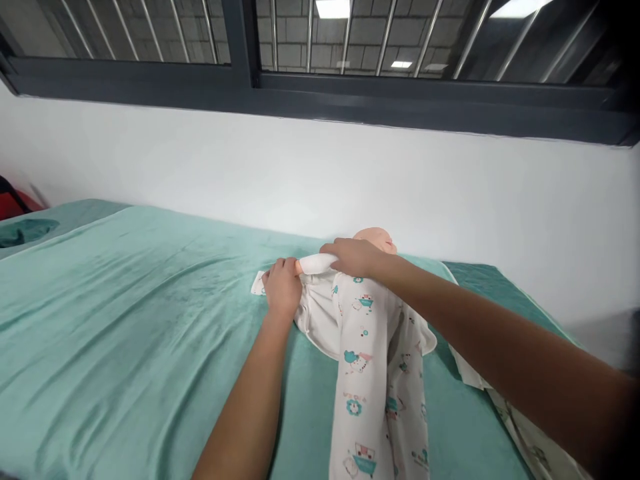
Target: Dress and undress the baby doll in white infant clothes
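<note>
Far-left edge: some red and black item (16, 201), cut off by the frame, so no clue what it is. A crumpled dark green cloth (27, 231) sits just below it.
Bed cover: pale green sheet (125, 307), fills most of the left and middle of the frame, pretty wrinkly at lower left.
Up top: dark-framed window (320, 100) running across the upper frame, metal bars (274, 33) behind the glass, plain white wall (225, 167) underneath.
Cuff: a bit of printed sleeve end (257, 283) pokes out left of the left hand, around mid-frame.
Left hand (283, 287): center of the frame, fingers curled closed around the end of the doll's arm, fingertips mostly out of sight.
Doll's arm (317, 264): white, stretched between the two hands, with a sliver of pinkish wrist by the left one.
Right hand (355, 257): just right of center, thumb and fingers closed on the arm's upper end.
Doll (376, 237): lying center-right, head by the wall and partly behind the right hand, printed pants (360, 387) running to the bottom edge, white top (320, 317) spread beside them.
Lower right: pale patterned cloth (533, 433) under the right forearm.
</note>
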`<state>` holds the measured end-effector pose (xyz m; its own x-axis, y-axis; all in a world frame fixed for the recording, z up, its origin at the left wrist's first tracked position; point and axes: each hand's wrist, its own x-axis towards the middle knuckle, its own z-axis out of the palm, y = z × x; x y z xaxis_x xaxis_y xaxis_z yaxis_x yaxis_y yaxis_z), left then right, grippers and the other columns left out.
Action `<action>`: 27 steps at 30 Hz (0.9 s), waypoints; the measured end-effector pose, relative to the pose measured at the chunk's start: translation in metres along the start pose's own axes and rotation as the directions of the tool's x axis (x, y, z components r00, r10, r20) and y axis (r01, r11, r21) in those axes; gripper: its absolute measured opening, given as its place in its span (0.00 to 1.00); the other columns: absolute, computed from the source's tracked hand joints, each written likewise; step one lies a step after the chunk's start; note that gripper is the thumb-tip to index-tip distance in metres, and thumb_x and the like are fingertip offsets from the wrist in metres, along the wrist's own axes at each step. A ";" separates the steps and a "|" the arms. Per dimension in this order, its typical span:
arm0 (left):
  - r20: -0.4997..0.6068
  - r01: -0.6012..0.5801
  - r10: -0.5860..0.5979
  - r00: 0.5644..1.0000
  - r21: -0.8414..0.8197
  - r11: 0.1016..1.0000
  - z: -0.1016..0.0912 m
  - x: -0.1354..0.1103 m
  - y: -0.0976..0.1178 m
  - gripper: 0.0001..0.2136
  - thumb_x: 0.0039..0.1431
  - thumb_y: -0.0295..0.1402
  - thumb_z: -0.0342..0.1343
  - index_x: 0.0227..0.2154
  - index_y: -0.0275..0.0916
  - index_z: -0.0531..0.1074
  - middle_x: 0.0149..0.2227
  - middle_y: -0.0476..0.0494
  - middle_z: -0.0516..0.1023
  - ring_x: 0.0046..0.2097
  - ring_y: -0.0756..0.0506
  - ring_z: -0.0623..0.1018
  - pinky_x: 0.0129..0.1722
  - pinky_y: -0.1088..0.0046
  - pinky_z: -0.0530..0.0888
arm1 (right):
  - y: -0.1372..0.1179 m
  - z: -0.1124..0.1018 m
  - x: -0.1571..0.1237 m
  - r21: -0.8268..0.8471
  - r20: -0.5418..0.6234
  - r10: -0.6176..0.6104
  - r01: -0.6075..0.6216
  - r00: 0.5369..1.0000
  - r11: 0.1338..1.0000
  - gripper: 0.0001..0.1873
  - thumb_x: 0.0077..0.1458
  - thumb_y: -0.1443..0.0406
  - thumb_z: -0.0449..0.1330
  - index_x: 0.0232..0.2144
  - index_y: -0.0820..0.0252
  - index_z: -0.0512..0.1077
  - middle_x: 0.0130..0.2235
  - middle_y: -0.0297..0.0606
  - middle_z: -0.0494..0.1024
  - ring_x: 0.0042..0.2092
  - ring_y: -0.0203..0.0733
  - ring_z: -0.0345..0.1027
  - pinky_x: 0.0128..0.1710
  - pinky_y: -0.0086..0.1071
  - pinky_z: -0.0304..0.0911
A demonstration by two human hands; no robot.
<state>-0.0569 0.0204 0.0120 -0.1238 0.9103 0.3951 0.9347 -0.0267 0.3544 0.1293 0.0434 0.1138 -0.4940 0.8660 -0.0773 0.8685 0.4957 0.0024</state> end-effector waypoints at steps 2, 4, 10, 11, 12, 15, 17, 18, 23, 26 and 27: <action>-0.020 -0.084 0.085 0.996 0.056 0.995 0.001 -0.002 0.007 0.16 0.61 0.25 0.46 0.48 0.45 0.69 0.49 0.39 0.75 0.56 0.37 0.70 0.60 0.49 0.58 | -0.009 0.007 0.007 -0.010 0.015 -0.010 0.011 1.000 1.000 0.17 0.60 0.62 0.54 0.52 0.49 0.69 0.46 0.39 0.75 0.40 0.45 0.70 0.31 0.31 0.56; 0.010 -0.181 0.181 0.984 0.069 0.981 0.004 -0.002 0.013 0.18 0.60 0.25 0.48 0.52 0.45 0.67 0.51 0.39 0.74 0.57 0.38 0.69 0.63 0.46 0.53 | -0.017 0.013 0.012 -0.012 0.018 -0.017 0.017 1.000 1.000 0.18 0.59 0.63 0.55 0.52 0.52 0.69 0.46 0.41 0.75 0.41 0.46 0.71 0.33 0.32 0.59; 0.146 -0.245 0.234 0.961 0.064 0.967 0.017 0.006 0.020 0.13 0.62 0.33 0.51 0.49 0.41 0.67 0.49 0.38 0.74 0.54 0.37 0.70 0.52 0.58 0.65 | -0.019 0.024 -0.004 0.046 -0.091 0.067 -0.063 0.994 0.997 0.16 0.63 0.63 0.49 0.50 0.59 0.70 0.51 0.46 0.75 0.51 0.50 0.68 0.45 0.38 0.62; 0.139 -0.228 0.216 0.966 0.081 0.970 0.019 0.006 0.020 0.11 0.63 0.32 0.49 0.47 0.40 0.68 0.49 0.37 0.74 0.53 0.37 0.71 0.51 0.59 0.65 | -0.016 0.027 -0.014 0.100 -0.144 0.099 -0.085 0.985 0.991 0.18 0.64 0.63 0.47 0.51 0.59 0.69 0.53 0.45 0.74 0.54 0.49 0.66 0.48 0.38 0.62; 0.128 -0.216 0.203 0.971 0.095 0.972 0.019 0.007 0.019 0.11 0.63 0.31 0.47 0.46 0.40 0.68 0.48 0.37 0.75 0.53 0.37 0.71 0.50 0.59 0.65 | -0.012 0.031 -0.025 0.177 -0.212 0.139 -0.102 0.967 0.979 0.18 0.65 0.62 0.46 0.53 0.58 0.69 0.55 0.44 0.73 0.56 0.48 0.65 0.51 0.38 0.61; 0.088 -0.194 0.184 0.979 0.123 0.973 0.019 0.007 0.016 0.12 0.64 0.29 0.43 0.46 0.40 0.69 0.48 0.36 0.75 0.52 0.37 0.71 0.49 0.59 0.65 | 0.002 0.051 -0.066 0.470 -0.420 0.332 -0.111 0.845 0.876 0.19 0.66 0.62 0.46 0.54 0.57 0.68 0.57 0.40 0.72 0.59 0.44 0.62 0.59 0.37 0.56; 0.068 -0.172 0.164 0.984 0.138 0.975 0.018 0.007 0.012 0.13 0.64 0.28 0.43 0.46 0.40 0.69 0.48 0.36 0.75 0.52 0.36 0.71 0.49 0.58 0.65 | 0.012 0.072 -0.092 0.617 -0.450 0.497 -0.144 0.742 0.774 0.19 0.66 0.59 0.46 0.54 0.55 0.68 0.56 0.39 0.72 0.57 0.44 0.64 0.58 0.38 0.57; 0.062 -0.154 0.147 0.987 0.146 0.977 0.018 0.007 0.011 0.13 0.63 0.28 0.43 0.46 0.40 0.69 0.48 0.35 0.75 0.52 0.36 0.71 0.49 0.58 0.65 | 0.016 0.083 -0.102 0.658 -0.446 0.566 -0.175 0.694 0.732 0.20 0.66 0.58 0.46 0.54 0.55 0.68 0.56 0.39 0.73 0.56 0.45 0.65 0.56 0.39 0.59; 0.045 -0.111 0.105 0.993 0.156 0.981 0.016 0.008 0.007 0.13 0.63 0.29 0.44 0.46 0.40 0.70 0.48 0.36 0.75 0.52 0.36 0.71 0.51 0.57 0.65 | 0.035 0.126 -0.115 0.588 -0.526 0.597 -0.249 0.606 0.770 0.23 0.64 0.59 0.47 0.58 0.59 0.64 0.56 0.46 0.71 0.58 0.51 0.61 0.58 0.45 0.57; 0.032 -0.101 0.098 0.995 0.131 0.986 0.016 0.006 0.010 0.14 0.62 0.30 0.45 0.48 0.43 0.70 0.49 0.38 0.75 0.54 0.36 0.70 0.57 0.54 0.61 | 0.041 0.134 -0.104 0.509 -0.539 0.586 -0.320 0.605 0.799 0.23 0.63 0.62 0.46 0.58 0.60 0.63 0.57 0.47 0.71 0.58 0.52 0.61 0.58 0.46 0.55; 0.030 -0.085 0.082 0.996 0.115 0.990 0.016 0.006 0.013 0.15 0.62 0.30 0.46 0.49 0.44 0.70 0.51 0.39 0.75 0.55 0.37 0.70 0.59 0.53 0.60 | 0.042 0.135 -0.102 0.486 -0.535 0.593 -0.354 0.602 0.799 0.23 0.63 0.62 0.46 0.59 0.60 0.63 0.57 0.47 0.70 0.59 0.52 0.60 0.59 0.47 0.54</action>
<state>-0.0405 0.0321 0.0049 -0.0367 0.9171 0.3969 0.9740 -0.0561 0.2197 0.2219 -0.0325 -0.0132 0.1956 0.8506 0.4882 0.8883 0.0573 -0.4558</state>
